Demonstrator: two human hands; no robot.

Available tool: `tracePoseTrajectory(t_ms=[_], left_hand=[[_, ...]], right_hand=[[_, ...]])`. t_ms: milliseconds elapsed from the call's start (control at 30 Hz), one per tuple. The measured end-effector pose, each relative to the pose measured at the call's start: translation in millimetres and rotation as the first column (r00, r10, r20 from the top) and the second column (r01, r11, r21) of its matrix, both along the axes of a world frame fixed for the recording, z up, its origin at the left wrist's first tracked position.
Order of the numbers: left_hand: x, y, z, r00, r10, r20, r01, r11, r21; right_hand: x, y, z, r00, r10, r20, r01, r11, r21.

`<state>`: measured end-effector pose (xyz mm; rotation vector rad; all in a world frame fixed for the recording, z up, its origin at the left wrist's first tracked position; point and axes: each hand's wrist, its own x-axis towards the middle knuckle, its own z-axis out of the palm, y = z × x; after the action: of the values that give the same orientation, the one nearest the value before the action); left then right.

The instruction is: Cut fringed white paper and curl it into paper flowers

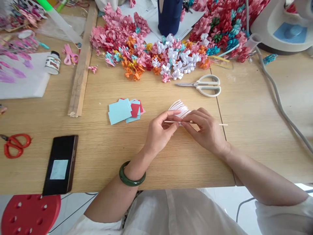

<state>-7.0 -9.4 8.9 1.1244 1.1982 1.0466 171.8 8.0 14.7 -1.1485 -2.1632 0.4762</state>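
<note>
Over the middle of the table, my left hand (pixel 158 129) and my right hand (pixel 206 127) meet, fingertips close together. Both pinch a thin pale stick (pixel 223 124) that lies level across them, its ends sticking out on either side. A piece of white paper cut into a fringe (pixel 179 107) fans out beyond my fingertips, its base partly hidden at the stick. Left of my hands lies a small pile of light blue, red and pink paper cards (pixel 119 111). Scissors with off-white handles (pixel 195 84) rest beyond my right hand.
Piled curled paper flowers (pixel 161 55) line the back, around a dark blue cup (pixel 170 16). A wooden bar (pixel 83 65), small bottle (pixel 52 62), phone (pixel 60 164) and red-handled scissors (pixel 16 145) lie left. A grey cable (pixel 276 88) runs down the right from a white appliance (pixel 281 29).
</note>
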Motion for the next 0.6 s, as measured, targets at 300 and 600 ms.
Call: tracePoseTrajectory(t_ms=[300,600], left_hand=[[-1.7,-1.9,3.0,0.894,0.124,-0.431,0.113,0.869,0.482],[-9.5,3.3,-1.3,0.822,0.122,-0.556,0.241,0.810,0.535]], right_hand=[[-0.7,0.4,1.7,1.000,-0.012,-0.001,0.012,0.999,0.046],[0.4,1.7,2.8,1.000,0.007,0.030,-0.009,0.997,0.083]])
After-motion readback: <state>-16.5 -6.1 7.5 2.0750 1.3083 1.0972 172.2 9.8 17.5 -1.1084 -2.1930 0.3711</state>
